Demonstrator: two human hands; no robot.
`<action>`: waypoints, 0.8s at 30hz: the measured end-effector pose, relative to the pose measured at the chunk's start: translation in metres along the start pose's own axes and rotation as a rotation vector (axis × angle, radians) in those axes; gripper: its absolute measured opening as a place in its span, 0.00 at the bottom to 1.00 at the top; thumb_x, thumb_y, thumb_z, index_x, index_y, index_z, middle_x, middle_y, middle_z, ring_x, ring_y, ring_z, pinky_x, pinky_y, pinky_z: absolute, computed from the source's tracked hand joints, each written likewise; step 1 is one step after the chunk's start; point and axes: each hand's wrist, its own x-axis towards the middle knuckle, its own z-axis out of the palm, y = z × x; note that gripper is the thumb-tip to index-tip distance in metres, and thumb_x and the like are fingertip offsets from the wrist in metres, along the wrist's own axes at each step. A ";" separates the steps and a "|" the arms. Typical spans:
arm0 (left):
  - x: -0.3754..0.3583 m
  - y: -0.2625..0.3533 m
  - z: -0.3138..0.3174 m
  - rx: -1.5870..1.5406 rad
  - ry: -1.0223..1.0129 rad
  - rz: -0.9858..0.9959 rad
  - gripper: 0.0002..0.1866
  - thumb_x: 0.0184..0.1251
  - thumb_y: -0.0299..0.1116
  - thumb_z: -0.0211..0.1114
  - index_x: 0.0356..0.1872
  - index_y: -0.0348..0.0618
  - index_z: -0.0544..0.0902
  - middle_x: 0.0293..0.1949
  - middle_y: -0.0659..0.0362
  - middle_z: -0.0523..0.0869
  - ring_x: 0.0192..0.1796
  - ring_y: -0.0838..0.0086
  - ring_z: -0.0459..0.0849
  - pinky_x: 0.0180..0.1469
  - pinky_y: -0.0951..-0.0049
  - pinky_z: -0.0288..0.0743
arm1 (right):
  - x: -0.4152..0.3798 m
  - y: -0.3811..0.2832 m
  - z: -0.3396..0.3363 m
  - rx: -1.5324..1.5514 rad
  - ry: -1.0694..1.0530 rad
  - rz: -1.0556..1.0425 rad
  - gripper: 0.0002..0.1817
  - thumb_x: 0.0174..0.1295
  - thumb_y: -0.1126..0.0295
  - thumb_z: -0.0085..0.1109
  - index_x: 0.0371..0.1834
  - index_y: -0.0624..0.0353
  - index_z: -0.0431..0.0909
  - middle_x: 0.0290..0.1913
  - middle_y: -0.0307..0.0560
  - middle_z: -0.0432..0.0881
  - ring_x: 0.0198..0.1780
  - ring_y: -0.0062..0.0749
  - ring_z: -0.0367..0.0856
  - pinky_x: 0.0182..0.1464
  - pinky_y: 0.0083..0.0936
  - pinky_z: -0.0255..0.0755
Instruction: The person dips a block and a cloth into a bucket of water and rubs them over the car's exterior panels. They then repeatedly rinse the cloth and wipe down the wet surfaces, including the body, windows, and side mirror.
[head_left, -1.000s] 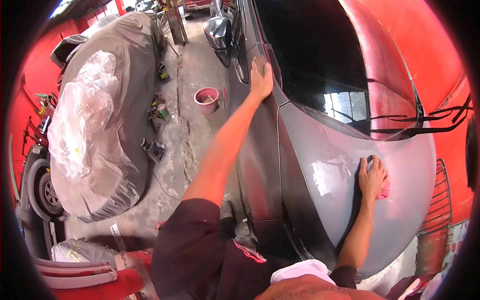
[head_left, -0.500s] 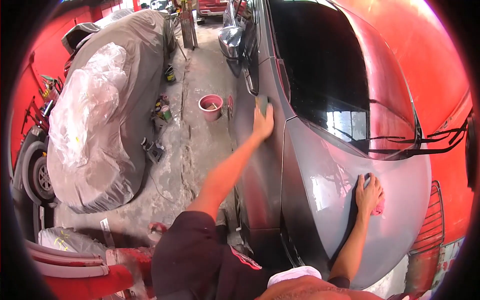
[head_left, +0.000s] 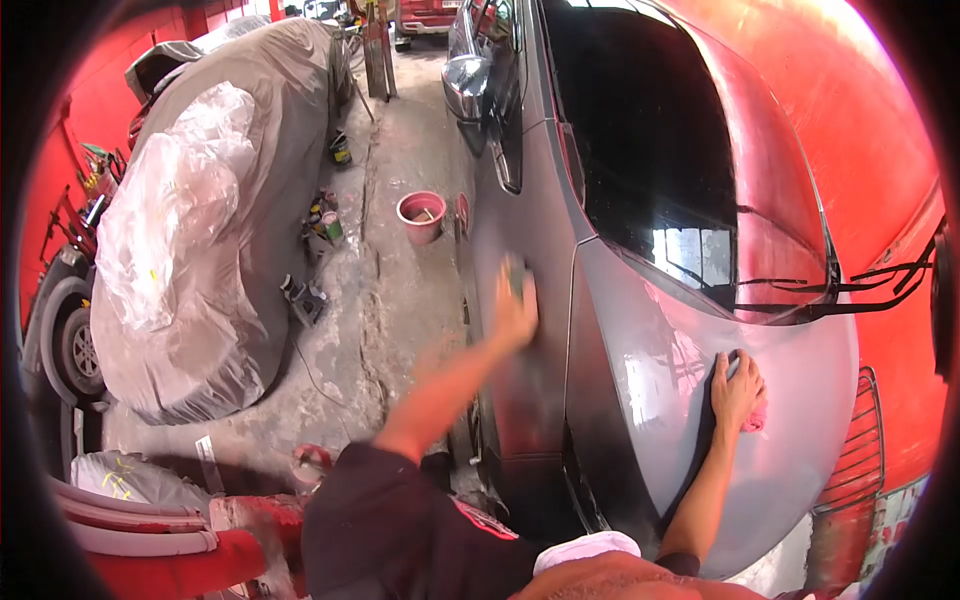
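On the grey side panel of the car (head_left: 535,400), my left hand (head_left: 514,318) presses a small greenish sanding block (head_left: 515,273), its fingers wrapped over it and slightly blurred. My right hand (head_left: 736,390) rests on the grey hood (head_left: 690,430), fingers bent over a pink cloth (head_left: 757,415) that shows beneath its outer edge. The side panel carries dark and reddish patches. A seam between fender and hood runs between my two hands.
A pink bucket (head_left: 421,218) with something inside stands on the concrete floor left of the car. Farther left is a car under a grey cover (head_left: 225,320) with clear plastic on top. Small cans (head_left: 331,224) and a tool (head_left: 303,299) lie beside it.
My left hand has slid down the side panel with the sanding block, away from the mirror and towards me. My right hand stays at the same spot on the hood.
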 end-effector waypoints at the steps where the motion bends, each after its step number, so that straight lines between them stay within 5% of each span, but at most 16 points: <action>1: -0.060 -0.002 -0.010 0.057 -0.004 0.256 0.32 0.74 0.37 0.51 0.73 0.28 0.56 0.72 0.37 0.63 0.76 0.45 0.58 0.78 0.55 0.47 | 0.000 -0.001 0.003 0.009 -0.001 0.004 0.28 0.68 0.45 0.52 0.62 0.52 0.75 0.63 0.49 0.76 0.67 0.47 0.69 0.74 0.48 0.49; 2: -0.117 -0.015 -0.021 0.294 -0.050 0.412 0.32 0.71 0.32 0.53 0.73 0.27 0.57 0.73 0.37 0.60 0.76 0.45 0.57 0.78 0.52 0.46 | 0.000 -0.001 0.006 0.005 0.011 0.016 0.28 0.68 0.45 0.52 0.62 0.52 0.75 0.63 0.49 0.76 0.67 0.47 0.69 0.73 0.48 0.50; 5: -0.126 0.003 -0.043 0.227 -0.249 0.486 0.32 0.68 0.29 0.55 0.72 0.26 0.59 0.74 0.37 0.59 0.76 0.46 0.58 0.78 0.53 0.46 | 0.002 -0.002 0.001 0.004 0.021 0.019 0.28 0.68 0.45 0.52 0.62 0.52 0.75 0.63 0.49 0.76 0.67 0.47 0.68 0.73 0.47 0.51; 6: -0.075 -0.021 -0.024 0.150 -0.148 0.459 0.32 0.70 0.31 0.55 0.71 0.26 0.60 0.73 0.36 0.62 0.76 0.46 0.57 0.78 0.54 0.47 | -0.002 -0.001 -0.001 0.020 0.014 0.006 0.28 0.68 0.45 0.52 0.62 0.52 0.75 0.63 0.49 0.76 0.67 0.47 0.68 0.73 0.47 0.51; 7: -0.011 -0.038 -0.008 0.007 -0.059 0.347 0.32 0.73 0.37 0.53 0.72 0.26 0.59 0.72 0.36 0.62 0.77 0.45 0.56 0.77 0.56 0.49 | -0.003 -0.001 0.000 0.017 0.010 0.007 0.28 0.68 0.45 0.52 0.62 0.52 0.75 0.63 0.49 0.76 0.67 0.47 0.68 0.73 0.47 0.51; 8: 0.051 -0.038 0.001 -0.015 -0.044 -0.007 0.36 0.77 0.47 0.47 0.73 0.27 0.57 0.73 0.36 0.60 0.77 0.46 0.54 0.78 0.58 0.48 | -0.002 0.000 0.001 0.015 0.009 0.008 0.28 0.68 0.45 0.52 0.62 0.52 0.75 0.63 0.49 0.76 0.67 0.48 0.69 0.72 0.47 0.51; 11: 0.130 -0.031 0.011 0.149 -0.052 -0.246 0.41 0.77 0.57 0.35 0.74 0.26 0.54 0.75 0.35 0.56 0.79 0.49 0.51 0.79 0.58 0.41 | 0.002 -0.001 0.005 -0.004 0.031 0.001 0.27 0.68 0.45 0.51 0.62 0.52 0.75 0.63 0.50 0.76 0.66 0.48 0.70 0.72 0.47 0.52; 14: -0.025 -0.037 -0.010 0.004 -0.055 0.251 0.34 0.75 0.42 0.52 0.71 0.24 0.59 0.72 0.33 0.61 0.78 0.48 0.54 0.78 0.56 0.45 | 0.003 0.002 0.005 -0.013 0.036 -0.017 0.27 0.68 0.45 0.51 0.61 0.52 0.76 0.62 0.50 0.77 0.65 0.48 0.70 0.71 0.47 0.54; 16: -0.145 -0.021 -0.047 0.398 -0.258 0.456 0.31 0.71 0.35 0.56 0.69 0.25 0.61 0.70 0.33 0.63 0.76 0.45 0.57 0.77 0.54 0.47 | 0.000 0.003 0.007 -0.031 0.013 -0.037 0.27 0.68 0.45 0.51 0.60 0.52 0.76 0.62 0.50 0.77 0.65 0.48 0.71 0.70 0.46 0.55; 19: -0.101 -0.049 -0.064 0.285 -0.404 0.638 0.31 0.72 0.35 0.53 0.70 0.25 0.60 0.71 0.33 0.63 0.75 0.43 0.57 0.77 0.53 0.47 | 0.001 0.005 0.006 -0.006 0.044 -0.066 0.27 0.68 0.45 0.51 0.59 0.52 0.77 0.61 0.50 0.78 0.64 0.48 0.72 0.69 0.46 0.56; 22: 0.060 -0.062 -0.021 0.170 -0.017 0.122 0.33 0.76 0.46 0.48 0.70 0.26 0.61 0.72 0.36 0.63 0.74 0.47 0.61 0.76 0.57 0.52 | 0.004 0.003 0.003 0.038 0.036 -0.061 0.26 0.68 0.45 0.51 0.58 0.52 0.78 0.61 0.50 0.78 0.64 0.48 0.72 0.69 0.45 0.57; 24: 0.103 -0.074 -0.004 0.278 0.017 0.036 0.34 0.76 0.49 0.45 0.70 0.27 0.60 0.71 0.35 0.64 0.73 0.47 0.63 0.75 0.55 0.55 | 0.006 0.007 0.004 0.026 -0.017 -0.048 0.27 0.68 0.44 0.51 0.58 0.52 0.78 0.61 0.50 0.78 0.64 0.48 0.72 0.69 0.44 0.58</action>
